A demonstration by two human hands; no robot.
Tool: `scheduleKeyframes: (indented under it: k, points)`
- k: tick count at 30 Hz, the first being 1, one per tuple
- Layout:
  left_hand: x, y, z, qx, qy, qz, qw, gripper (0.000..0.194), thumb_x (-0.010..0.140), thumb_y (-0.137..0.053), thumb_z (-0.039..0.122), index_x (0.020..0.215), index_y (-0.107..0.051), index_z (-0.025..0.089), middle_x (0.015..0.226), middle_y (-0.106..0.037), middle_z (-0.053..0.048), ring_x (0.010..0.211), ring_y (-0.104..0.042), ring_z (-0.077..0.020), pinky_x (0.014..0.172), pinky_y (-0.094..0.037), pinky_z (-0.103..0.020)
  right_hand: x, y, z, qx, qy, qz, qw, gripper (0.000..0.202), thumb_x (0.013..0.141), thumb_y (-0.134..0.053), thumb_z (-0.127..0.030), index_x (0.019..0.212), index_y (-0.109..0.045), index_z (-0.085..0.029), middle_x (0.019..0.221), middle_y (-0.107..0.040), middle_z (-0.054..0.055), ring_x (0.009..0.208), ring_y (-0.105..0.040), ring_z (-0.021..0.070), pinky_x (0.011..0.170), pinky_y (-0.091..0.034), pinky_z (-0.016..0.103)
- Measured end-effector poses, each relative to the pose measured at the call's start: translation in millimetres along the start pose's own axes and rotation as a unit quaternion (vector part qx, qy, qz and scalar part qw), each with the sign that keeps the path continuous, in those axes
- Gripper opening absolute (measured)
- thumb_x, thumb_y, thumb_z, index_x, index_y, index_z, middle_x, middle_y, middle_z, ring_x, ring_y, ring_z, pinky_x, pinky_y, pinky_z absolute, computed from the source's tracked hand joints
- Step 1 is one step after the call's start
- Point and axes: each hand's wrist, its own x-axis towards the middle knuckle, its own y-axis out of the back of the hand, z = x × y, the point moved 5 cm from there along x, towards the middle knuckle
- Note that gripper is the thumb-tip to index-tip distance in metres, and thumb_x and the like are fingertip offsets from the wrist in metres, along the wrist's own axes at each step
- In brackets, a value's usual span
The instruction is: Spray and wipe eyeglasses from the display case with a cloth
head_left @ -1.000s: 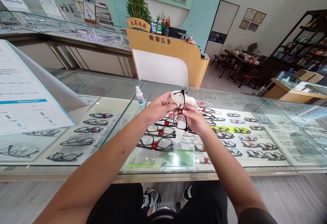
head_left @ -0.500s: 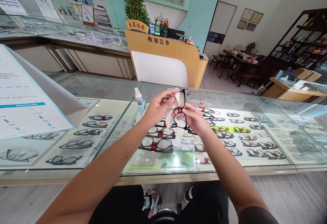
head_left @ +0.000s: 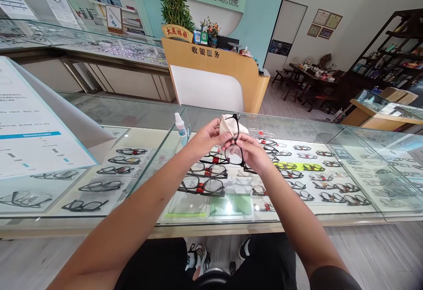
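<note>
Pale green wall and a wooden service desk (head_left: 254, 83) fill the upper middle of the frame, with a long glass display counter (head_left: 231, 230) running across below them. In the head view, black-rimmed glasses (head_left: 242, 155) are held up above the counter near the centre, turned on end so that one lens sits over the other. The left hand (head_left: 205, 143) pinches a pale cloth (head_left: 227, 125) at the upper lens, thumb in front; the right hand (head_left: 254, 152) pinches the frame around the bridge, beside the lower lens. How firmly the left fingertips press is hard to judge, as the cloth folds over them. The step in hand looks like wiping the upper lens, and moving the cloth over it calls for a light left pinch and a steady right grip that spares the thin frame from bending.

The counter holds rows of spectacles, several with red tags at the bridge, and two pairs on a yellow-green strip (head_left: 292, 166) right of centre. A white spray bottle (head_left: 180, 124) stands just beyond the left hand. At the upper left, another glass case (head_left: 112, 52) holds many small items; at the right edge, a cardboard box (head_left: 395, 95) rests on a smaller case.
</note>
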Motion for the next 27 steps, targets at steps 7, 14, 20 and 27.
scheduleKeyframes:
  k: [7, 14, 20, 27]
  points:
    - [0, -2.9, -7, -0.039, 0.006, 0.017, 0.999, 0.047, 0.076, -0.100, 0.049, 0.095, -0.068, 0.019, 0.074, -0.065, 0.002, 0.060, -0.056, -0.0105, 0.054, -0.045, -0.023, 2, 2, 6, 0.016, -0.022, 0.016, 1.000, 0.041, 0.077, -0.096, -0.052, 0.091, -0.074, -0.021, 0.091, -0.080, 0.006, 0.092, -0.080, 0.0245, 0.080, -0.062, 0.035]
    - [-1, -4.1, -6, -0.056, -0.004, 0.069, 0.996, 0.051, 0.067, -0.104, 0.050, 0.080, -0.066, 0.019, 0.063, -0.061, 0.004, 0.049, -0.049, -0.0074, 0.045, -0.040, -0.022, 1, -4, 13, 0.002, -0.027, -0.014, 1.000, 0.042, 0.080, -0.095, -0.051, 0.103, -0.080, -0.019, 0.093, -0.082, 0.007, 0.094, -0.079, 0.0244, 0.083, -0.062, 0.035]
    - [-1, -1.7, -11, -0.060, 0.003, 0.115, 0.992, 0.057, 0.073, -0.097, 0.066, 0.077, -0.064, 0.019, 0.057, -0.058, 0.004, 0.041, -0.047, -0.0077, 0.037, -0.036, -0.022, 1, -8, 13, -0.021, -0.019, -0.026, 0.999, 0.041, 0.083, -0.093, -0.051, 0.106, -0.080, -0.020, 0.097, -0.083, 0.007, 0.097, -0.078, 0.0242, 0.086, -0.061, 0.035]
    - [2, 2.1, -6, -0.081, 0.000, 0.044, 0.996, 0.050, 0.080, -0.095, 0.060, 0.093, -0.069, 0.018, 0.075, -0.072, -0.004, 0.059, -0.065, -0.0151, 0.051, -0.052, -0.028, 3, 2, 3, -0.008, -0.033, -0.008, 0.999, 0.036, 0.082, -0.094, -0.048, 0.093, -0.081, -0.017, 0.091, -0.084, 0.009, 0.087, -0.079, 0.0216, 0.078, -0.061, 0.030]
